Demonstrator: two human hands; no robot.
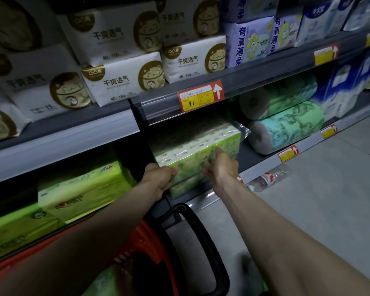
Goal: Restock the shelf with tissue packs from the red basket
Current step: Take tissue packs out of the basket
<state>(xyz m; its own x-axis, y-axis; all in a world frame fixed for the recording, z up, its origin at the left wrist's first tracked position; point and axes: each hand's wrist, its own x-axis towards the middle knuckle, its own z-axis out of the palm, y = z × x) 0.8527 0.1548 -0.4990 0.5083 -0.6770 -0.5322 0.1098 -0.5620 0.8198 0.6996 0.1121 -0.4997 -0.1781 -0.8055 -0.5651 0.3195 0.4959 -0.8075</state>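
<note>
- The green tissue pack (192,154) sits at the front edge of the lower shelf (252,161), under the yellow price tag (195,99).
- The left hand (160,180) grips its left front corner, fingers curled round it.
- The right hand (222,169) pinches its front face, forefinger stretched upward.
- The red basket (145,238) stands below the arms, with another green pack (107,280) inside.

A green, clear-wrapped tissue pack (193,147) lies on the lower shelf (263,166), just above the red basket (146,240).
</note>
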